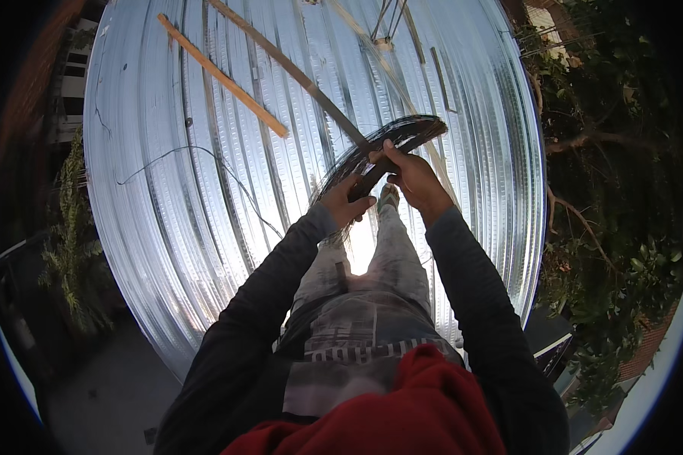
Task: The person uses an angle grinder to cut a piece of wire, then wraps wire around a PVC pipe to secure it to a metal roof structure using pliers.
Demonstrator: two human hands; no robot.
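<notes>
My left hand [344, 202] is closed round the lower end of a bundle of thin dark wire [410, 122], which bows upward in an arc. My right hand [416, 182] grips the thicker dark straight part [371, 179] that spans the arc, thumb on top. Whether that part is more wire or a separate bar, I cannot tell. A long brown strip [300, 74] runs from the far side up to the bundle, its near end beside my right thumb. Whether it touches my hand is unclear.
I stand on a shiny corrugated metal roof [159, 243]. An orange-brown wooden strip [224, 77] and a loose wire [224, 163] lie to the left. Thin rods [384, 34] rise at the far side. Beyond the roof's right edge are tree branches [584, 140]; a lower grey surface [114, 387] shows lower left.
</notes>
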